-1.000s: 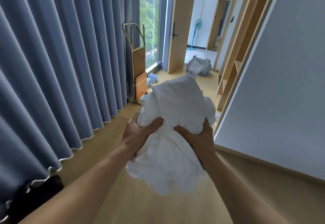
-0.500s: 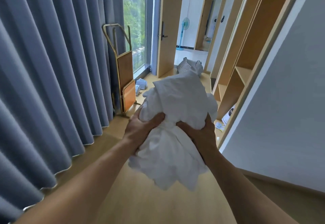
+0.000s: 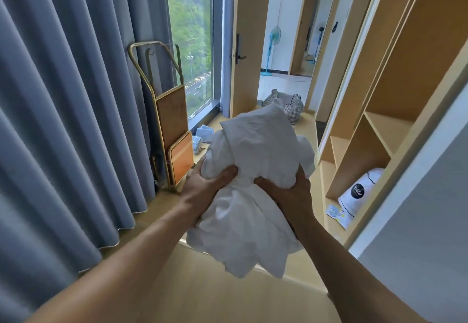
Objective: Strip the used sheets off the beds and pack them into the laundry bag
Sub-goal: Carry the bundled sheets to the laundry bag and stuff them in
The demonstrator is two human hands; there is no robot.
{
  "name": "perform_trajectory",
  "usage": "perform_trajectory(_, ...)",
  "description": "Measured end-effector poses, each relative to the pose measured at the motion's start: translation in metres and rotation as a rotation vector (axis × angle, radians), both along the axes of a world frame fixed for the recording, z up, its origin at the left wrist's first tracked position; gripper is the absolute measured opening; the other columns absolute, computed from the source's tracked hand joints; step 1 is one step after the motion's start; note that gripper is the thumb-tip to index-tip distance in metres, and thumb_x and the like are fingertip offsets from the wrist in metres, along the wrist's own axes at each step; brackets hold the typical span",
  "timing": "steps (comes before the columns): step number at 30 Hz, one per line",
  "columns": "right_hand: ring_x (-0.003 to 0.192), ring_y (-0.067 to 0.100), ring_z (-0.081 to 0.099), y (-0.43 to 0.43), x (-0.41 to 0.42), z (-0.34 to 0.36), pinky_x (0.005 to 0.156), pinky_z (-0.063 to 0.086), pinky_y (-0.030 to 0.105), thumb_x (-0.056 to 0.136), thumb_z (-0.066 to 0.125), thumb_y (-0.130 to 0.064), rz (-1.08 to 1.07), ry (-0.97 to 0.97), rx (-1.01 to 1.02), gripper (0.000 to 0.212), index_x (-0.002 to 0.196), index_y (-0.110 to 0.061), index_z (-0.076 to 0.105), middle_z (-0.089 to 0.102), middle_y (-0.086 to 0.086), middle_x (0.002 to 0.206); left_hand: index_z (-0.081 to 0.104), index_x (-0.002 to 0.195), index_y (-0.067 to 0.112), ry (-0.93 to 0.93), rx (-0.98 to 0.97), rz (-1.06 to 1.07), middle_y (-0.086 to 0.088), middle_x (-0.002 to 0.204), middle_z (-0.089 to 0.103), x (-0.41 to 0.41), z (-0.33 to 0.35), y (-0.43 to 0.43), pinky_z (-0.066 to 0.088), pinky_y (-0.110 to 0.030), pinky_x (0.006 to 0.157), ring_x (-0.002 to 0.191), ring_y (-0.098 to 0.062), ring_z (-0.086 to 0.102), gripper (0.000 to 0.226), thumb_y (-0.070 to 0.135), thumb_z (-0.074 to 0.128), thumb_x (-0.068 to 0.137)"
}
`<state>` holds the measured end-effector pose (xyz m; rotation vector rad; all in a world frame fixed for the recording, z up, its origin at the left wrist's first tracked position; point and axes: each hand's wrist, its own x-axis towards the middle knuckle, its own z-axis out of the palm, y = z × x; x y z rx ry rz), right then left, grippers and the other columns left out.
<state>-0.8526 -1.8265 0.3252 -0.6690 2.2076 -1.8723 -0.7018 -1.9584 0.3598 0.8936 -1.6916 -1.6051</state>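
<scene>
Here the left hand and right hand both squeeze the bunched white sheet, held up in the near middle. Looks like the carry step: the checked laundry bag sits far off by the open door, so next, reach it and stuff the bundle in.

Daylight pours in from the window up and left of the left hand, and the hallway beyond both hands glows brighter yet, close to washed out. The sheet gripped by it and the right hand reads bright white, soft grey in its folds. Left of the hands the curtain sits dimmer, pleats shaded. Sharp at the hands, softer on the forearms below. Right of them, the shelves bow with wide-angle bend.
</scene>
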Motion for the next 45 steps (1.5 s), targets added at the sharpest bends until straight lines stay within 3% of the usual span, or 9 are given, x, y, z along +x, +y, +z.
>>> perform_trajectory(4,0.122,0.021,0.058,-0.05,-0.059,0.004,0.104,0.047,0.051,0.034,0.079,-0.082,0.027,0.018,0.024,0.119,0.141,-0.049,0.038,0.055,-0.006,0.136,0.059,0.106,0.06,-0.018,-0.009,0.016,0.005,0.118,0.066,-0.055,-0.001,-0.05,0.056,-0.047,0.093,0.103,-0.022,0.067,0.08,0.085,0.078,0.033)
perform_trajectory(7,0.116,0.02,0.063,-0.091,-0.098,0.0,0.099,0.05,0.052,0.036,0.082,-0.084,0.043,0.008,0.021,0.113,0.137,-0.051,0.043,0.06,-0.006,0.13,0.061,0.098,0.058,0.008,0.008,0.012,0.011,0.107,0.072,-0.093,-0.003,-0.09,0.059,-0.043,0.088,0.096,-0.016,0.071,0.065,0.077,0.081,0.039)
perform_trajectory(12,0.113,0.021,0.065,-0.181,-0.174,-0.007,0.096,0.053,0.052,0.034,0.081,-0.086,0.037,0.042,0.025,0.114,0.136,-0.048,0.046,0.062,-0.005,0.129,0.065,0.106,0.049,0.039,0.022,0.006,0.011,0.101,0.075,-0.169,-0.015,-0.182,0.058,-0.048,0.089,0.096,-0.019,0.072,0.079,0.081,0.081,0.036)
perform_trajectory(18,0.115,0.018,0.064,-0.273,-0.253,0.002,0.097,0.052,0.049,0.037,0.082,-0.085,-0.004,0.038,-0.007,0.108,0.133,-0.046,0.051,0.064,-0.007,0.128,0.068,0.111,0.035,0.055,0.026,-0.056,0.006,0.097,0.077,-0.256,-0.006,-0.282,0.059,-0.048,0.087,0.09,-0.017,0.075,0.074,0.067,0.087,0.047)
perform_trajectory(27,0.108,0.021,0.066,-0.348,-0.401,-0.011,0.091,0.055,0.05,0.035,0.078,-0.09,-0.12,0.007,0.055,0.109,0.13,-0.043,0.053,0.066,-0.001,0.123,0.065,0.117,0.038,-0.017,-0.013,-0.144,0.005,0.108,0.074,-0.42,-0.017,-0.377,0.058,-0.047,0.089,0.098,-0.018,0.072,0.081,0.075,0.083,0.047)
perform_trajectory(32,0.109,0.021,0.066,-0.395,-0.516,-0.017,0.09,0.055,0.051,0.038,0.081,-0.086,-0.127,0.004,0.018,0.104,0.129,-0.045,0.053,0.066,-0.002,0.123,0.062,0.123,0.04,-0.017,-0.037,-0.172,0.011,0.109,0.073,-0.531,-0.011,-0.416,0.056,-0.036,0.089,0.098,-0.012,0.07,0.084,0.071,0.079,0.046)
perform_trajectory(39,0.102,0.019,0.068,-0.458,-0.667,0.001,0.087,0.057,0.048,0.033,0.079,-0.089,-0.111,0.009,0.059,0.112,0.132,-0.046,0.049,0.065,-0.004,0.122,0.064,0.118,0.038,0.032,0.0,-0.167,0.011,0.104,0.076,-0.677,0.005,-0.477,0.058,-0.043,0.091,0.094,-0.012,0.073,0.073,0.062,0.084,0.052)
perform_trajectory(45,0.101,0.02,0.068,-0.521,-0.767,-0.004,0.088,0.057,0.048,0.028,0.079,-0.09,-0.096,-0.037,0.092,0.116,0.133,-0.053,0.045,0.064,-0.006,0.124,0.065,0.108,0.042,0.019,0.032,-0.167,0.014,0.101,0.076,-0.779,-0.004,-0.539,0.058,-0.04,0.088,0.093,-0.01,0.073,0.054,0.055,0.086,0.06)
